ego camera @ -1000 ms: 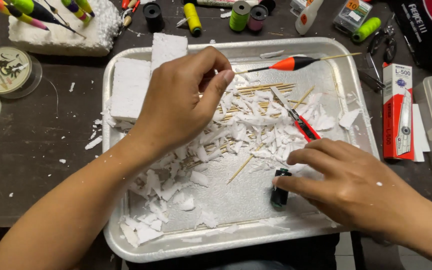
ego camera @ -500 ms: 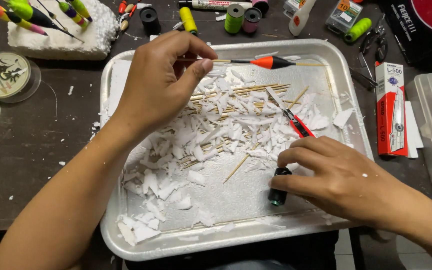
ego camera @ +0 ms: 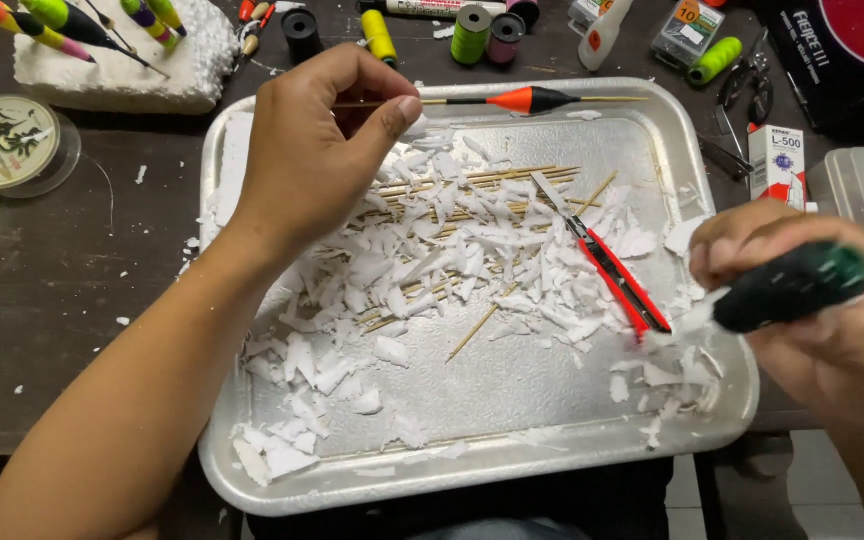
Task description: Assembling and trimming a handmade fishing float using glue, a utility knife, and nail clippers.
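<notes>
While our left hand (ego camera: 317,160) pinches the thin stem of an orange-and-black fishing float (ego camera: 527,100) over the far rim of the metal tray (ego camera: 722,400), our right hand (ego camera: 832,300) is closed around a small dark bottle (ego camera: 792,285) at the tray's right edge. We judge the float is being finished; the next move calls for bringing bottle and float together steadily.

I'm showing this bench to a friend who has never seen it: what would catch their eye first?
Probably the metal tray, heaped with white foam shavings over thin wooden sticks. Next, the left hand pinching a slim float with an orange body above the tray's far edge. At the right edge, the right hand grips a small dark green bottle.
</notes>
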